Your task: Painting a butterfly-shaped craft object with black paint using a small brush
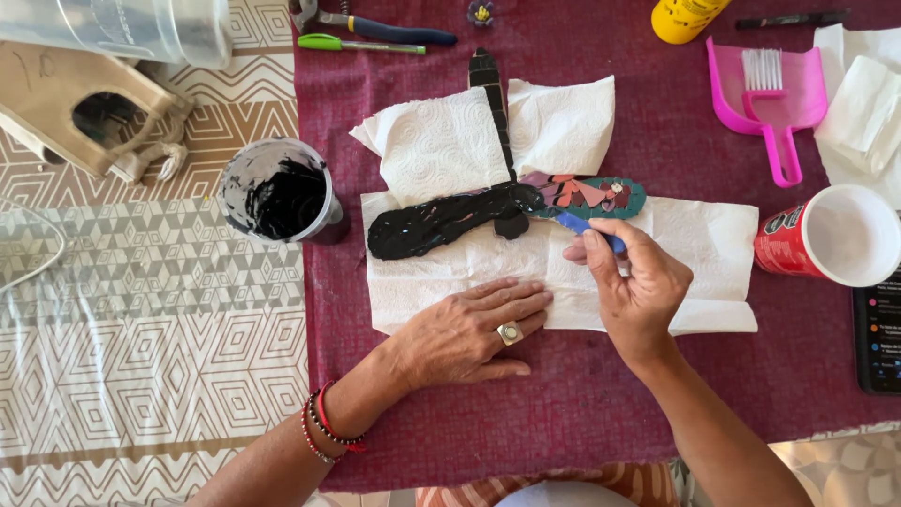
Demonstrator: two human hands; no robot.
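the left hand (469, 329) is laid flat, palm down and fingers together, on the near edge of the paper towels (450, 272); nothing is gripped by it. a ring (510, 332) is worn on one finger and beaded bracelets (324, 427) are seen at the wrist. just right of it, the right hand (633, 282) is closed on a blue tool (587, 227), pinched between thumb and fingers, with its tip touching the mosaic piece (507, 208). the two hands are near each other but apart.

the mosaic piece lies on the towels just beyond both hands. its wing ahead of the left hand is covered in black grout (422, 225); the wing at the right hand's fingertips shows teal and pink tiles (601, 195). a narrow dark body runs away from the hands, between two further sheets of towel.

everything rests on a maroon cloth (563, 413). left of the left hand, a cup of black grout (280, 195) stands at the cloth's edge. right of the right hand, a red cup (831, 237) with a white inside is seen, and a phone (878, 338) lies at the frame edge beside it.

farther off, beyond the right hand, a pink dustpan with brush (765, 94) and folded towels (863, 103) are placed. a yellow bottle (683, 19), a black marker (793, 19), a green pen (357, 43) and pliers (375, 26) lie along the far edge. far to the left, a wooden birdhouse (84, 113) and a clear bucket (131, 28) sit on a patterned tablecloth (141, 310).
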